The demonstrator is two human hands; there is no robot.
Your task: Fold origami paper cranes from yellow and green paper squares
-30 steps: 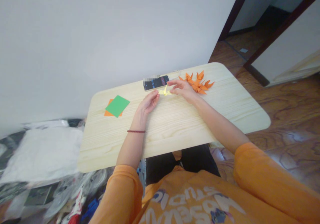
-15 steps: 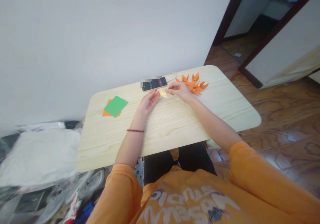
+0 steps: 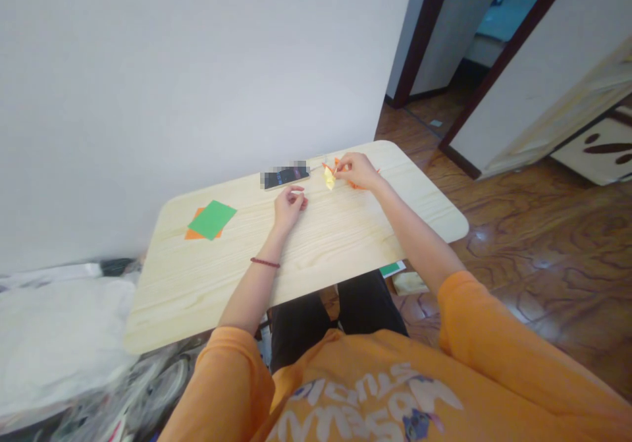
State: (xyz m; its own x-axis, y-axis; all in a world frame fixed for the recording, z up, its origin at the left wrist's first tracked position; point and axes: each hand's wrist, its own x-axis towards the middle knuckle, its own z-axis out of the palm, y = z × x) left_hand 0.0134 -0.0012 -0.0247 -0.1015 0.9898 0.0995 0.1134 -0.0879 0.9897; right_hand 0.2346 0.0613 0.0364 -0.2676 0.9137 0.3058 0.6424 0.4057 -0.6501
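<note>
The left hand (image 3: 289,208) has drawn back from the folded yellow paper (image 3: 329,178), its fingers loosely curled and holding nothing on the pine tabletop (image 3: 336,251), while the right hand (image 3: 356,170) pinches that paper between fingertips, just beside the orange origami cranes (image 3: 352,184)

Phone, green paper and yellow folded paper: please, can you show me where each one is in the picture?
The phone (image 3: 289,177): head view, the point lies on its dark screen.
The green paper (image 3: 212,220): head view, the point lies on the middle of the sheet.
The yellow folded paper (image 3: 329,179): head view, the point lies on its folded body.
</note>
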